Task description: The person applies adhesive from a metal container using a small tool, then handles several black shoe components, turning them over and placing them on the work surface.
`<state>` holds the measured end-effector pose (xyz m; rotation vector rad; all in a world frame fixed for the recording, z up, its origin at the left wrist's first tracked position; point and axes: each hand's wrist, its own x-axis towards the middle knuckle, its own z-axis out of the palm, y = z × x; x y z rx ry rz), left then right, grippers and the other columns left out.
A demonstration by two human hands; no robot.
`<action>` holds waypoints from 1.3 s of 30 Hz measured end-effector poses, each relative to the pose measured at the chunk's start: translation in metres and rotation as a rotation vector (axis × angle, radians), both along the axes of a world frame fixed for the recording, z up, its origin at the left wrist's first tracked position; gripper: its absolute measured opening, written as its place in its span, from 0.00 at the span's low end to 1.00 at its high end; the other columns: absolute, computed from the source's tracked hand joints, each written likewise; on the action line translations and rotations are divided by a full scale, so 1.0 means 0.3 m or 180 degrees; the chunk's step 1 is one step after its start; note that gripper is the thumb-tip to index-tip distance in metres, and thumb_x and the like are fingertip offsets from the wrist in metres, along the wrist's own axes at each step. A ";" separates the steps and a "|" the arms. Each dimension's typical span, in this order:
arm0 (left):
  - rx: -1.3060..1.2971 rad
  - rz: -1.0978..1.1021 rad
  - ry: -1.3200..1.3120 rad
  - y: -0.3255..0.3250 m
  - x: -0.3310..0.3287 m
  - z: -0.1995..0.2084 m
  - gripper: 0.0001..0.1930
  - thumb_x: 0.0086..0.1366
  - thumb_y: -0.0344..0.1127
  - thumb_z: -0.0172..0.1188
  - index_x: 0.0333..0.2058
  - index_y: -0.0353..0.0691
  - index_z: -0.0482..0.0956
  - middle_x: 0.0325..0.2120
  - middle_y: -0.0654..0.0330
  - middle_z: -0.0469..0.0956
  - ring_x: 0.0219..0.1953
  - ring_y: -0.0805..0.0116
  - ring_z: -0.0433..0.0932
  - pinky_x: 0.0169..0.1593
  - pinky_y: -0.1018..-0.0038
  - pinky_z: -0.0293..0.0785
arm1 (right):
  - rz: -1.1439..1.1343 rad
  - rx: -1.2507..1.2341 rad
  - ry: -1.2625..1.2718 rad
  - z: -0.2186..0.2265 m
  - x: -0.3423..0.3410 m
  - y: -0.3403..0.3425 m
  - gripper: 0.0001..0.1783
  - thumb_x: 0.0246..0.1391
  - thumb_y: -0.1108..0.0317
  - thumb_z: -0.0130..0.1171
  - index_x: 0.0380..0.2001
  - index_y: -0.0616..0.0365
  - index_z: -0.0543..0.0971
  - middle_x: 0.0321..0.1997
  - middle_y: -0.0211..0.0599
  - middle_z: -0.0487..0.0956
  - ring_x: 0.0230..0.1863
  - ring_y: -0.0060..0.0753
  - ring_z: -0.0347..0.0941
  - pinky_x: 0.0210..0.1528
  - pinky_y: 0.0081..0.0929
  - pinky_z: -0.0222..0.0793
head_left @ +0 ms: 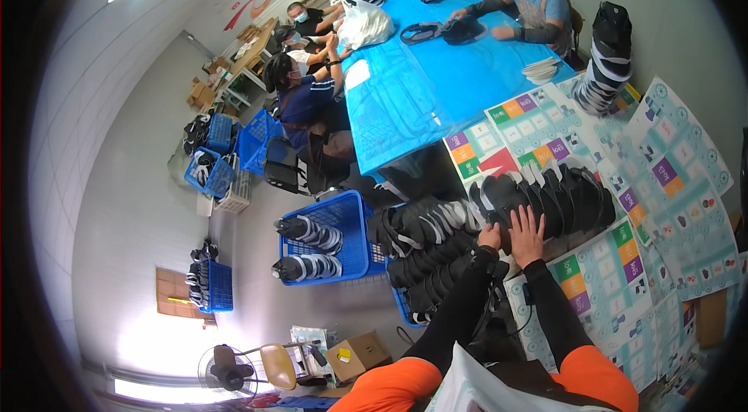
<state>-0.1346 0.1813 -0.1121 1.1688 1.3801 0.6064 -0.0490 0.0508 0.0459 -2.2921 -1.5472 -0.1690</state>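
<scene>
A row of nested black caps [573, 205] with white inserts lies on the printed sheets in front of me. My right hand [527, 235] rests on the near side of this row, fingers stretched out and spread. At the row's left end, my left hand [489, 236] is closed with its fingers curled at the edge of a black cap [499, 198]; its fingertips are partly hidden. Just left of my left hand, more stacked black caps [432, 275] fill a blue crate, mostly covering it.
A blue basket [354, 209] holds two cap stacks on the floor. One tall cap stack [608, 61] stands at the far right. Several people sit around the blue-covered table [460, 77], with a white bag [366, 22] on it. A fan [231, 369] and cardboard box [358, 355] are lower left.
</scene>
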 end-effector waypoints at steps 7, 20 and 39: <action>0.1718 -0.0025 0.0750 -0.015 -0.185 0.388 0.19 0.69 0.46 0.57 0.42 0.33 0.78 0.37 0.39 0.81 0.43 0.38 0.79 0.46 0.56 0.74 | -0.0313 -0.0021 -0.0326 -0.075 0.060 -0.037 0.29 0.66 0.57 0.51 0.68 0.50 0.66 0.74 0.39 0.61 0.77 0.43 0.49 0.76 0.61 0.38; -0.1855 -0.0040 -0.3047 -0.133 -0.804 0.883 0.18 0.74 0.37 0.54 0.57 0.34 0.74 0.52 0.54 0.80 0.58 0.60 0.75 0.65 0.69 0.68 | 0.1137 0.1079 0.2159 0.467 -0.469 -0.195 0.58 0.45 0.51 0.75 0.72 0.59 0.54 0.74 0.59 0.52 0.74 0.62 0.51 0.72 0.44 0.53; 0.2690 -0.3036 -0.1185 -0.328 -1.177 1.092 0.16 0.61 0.32 0.69 0.49 0.41 0.84 0.46 0.56 0.81 0.48 0.56 0.80 0.51 0.64 0.75 | -0.0445 0.0389 0.2207 0.695 -0.989 -0.486 0.34 0.41 0.82 0.54 0.57 0.59 0.75 0.53 0.60 0.78 0.55 0.63 0.73 0.56 0.45 0.71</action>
